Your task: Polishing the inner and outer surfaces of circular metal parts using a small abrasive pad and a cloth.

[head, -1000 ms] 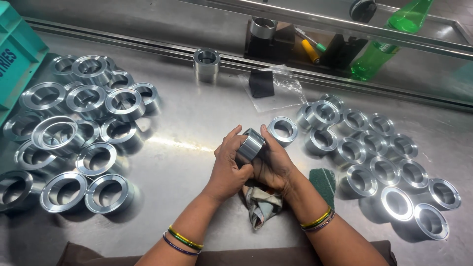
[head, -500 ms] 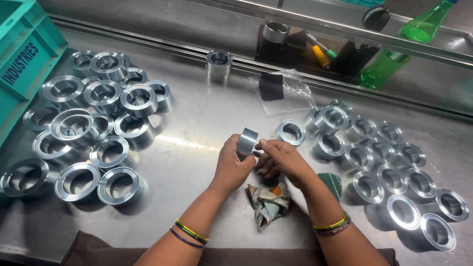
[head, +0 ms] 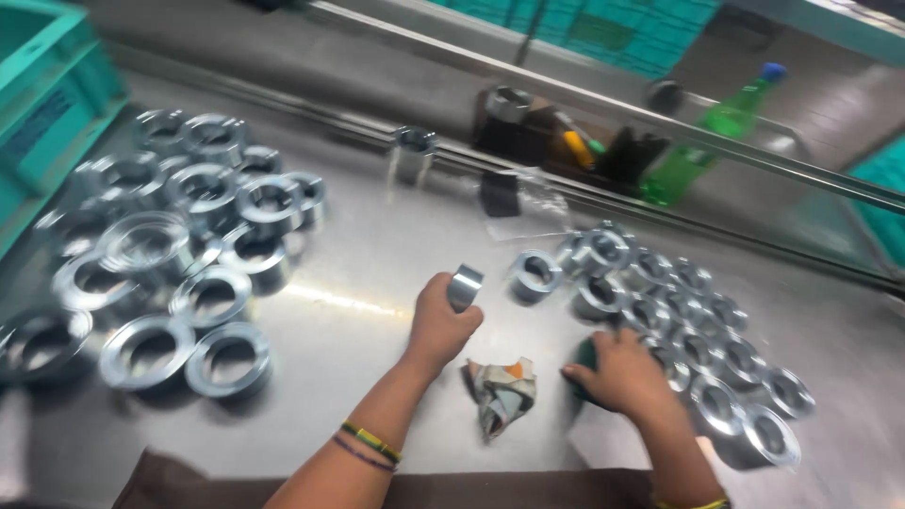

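Steel table [head: 396, 311], landmark is the crumpled rag [head: 504, 394] at centre. Big rings [head: 179, 254] heaped well left of it, small rings [head: 679, 320] spread to its right. Left hand [head: 441, 325] just above-left of the rag, clamped on one small ring [head: 464, 286]. Right hand [head: 622, 372] apart, just right of the rag, pressing a green pad [head: 584, 363]. Advice: keep the ring gripped by its outer wall, bring the pad squarely to it

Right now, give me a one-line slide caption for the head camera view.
Left hand holds a metal ring over a steel table; right hand rests on a green pad beside a crumpled cloth.
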